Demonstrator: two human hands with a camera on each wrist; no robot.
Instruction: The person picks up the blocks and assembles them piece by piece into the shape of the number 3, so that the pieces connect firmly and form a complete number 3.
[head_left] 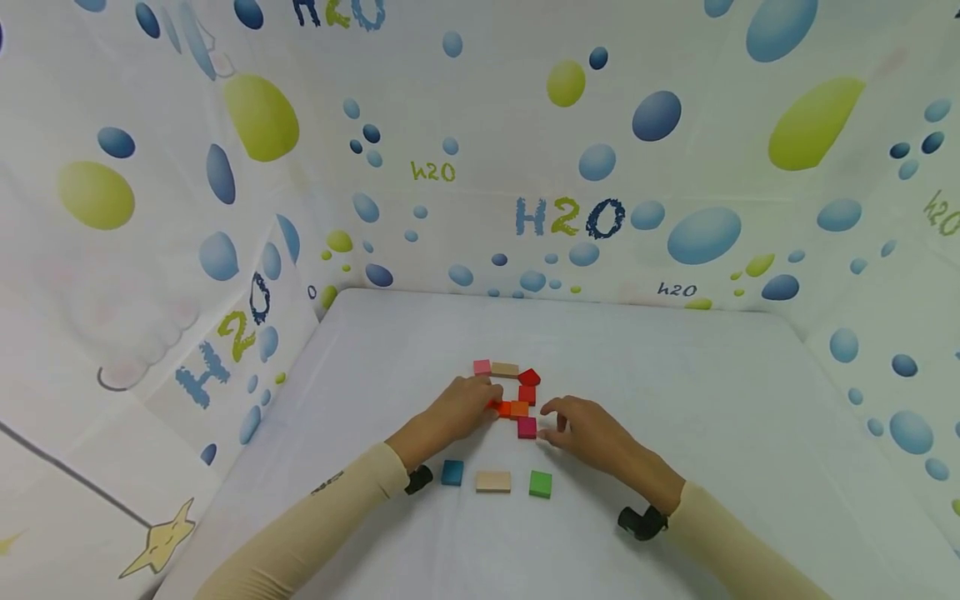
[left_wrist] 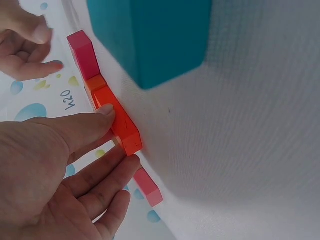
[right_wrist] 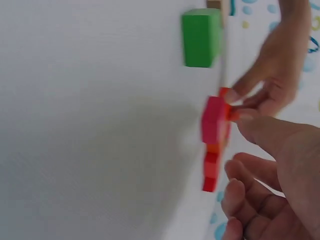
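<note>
With thumb and fingertips my left hand [head_left: 467,404] pinches an orange-red block [left_wrist: 117,120] lying on the white tabletop. Its near end touches an orange block [head_left: 519,408]. A crimson block [head_left: 527,427] sits in front of the orange one, and a red block [head_left: 527,395] behind it. My right hand [head_left: 588,431] hovers just right of the crimson block, fingers loosely bent and holding nothing. Farther back, a pink block [head_left: 482,367], a natural-wood block [head_left: 505,370] and a red angular block [head_left: 529,377] form a row. Left fingers hide part of the pinched block.
Closer to me stand a blue block [head_left: 452,472], a pale wooden block [head_left: 492,482] and a green block [head_left: 540,484], spaced apart. A white patterned curtain [head_left: 480,108] encloses the table's back and sides. Each wrist carries a small black camera [head_left: 642,522].
</note>
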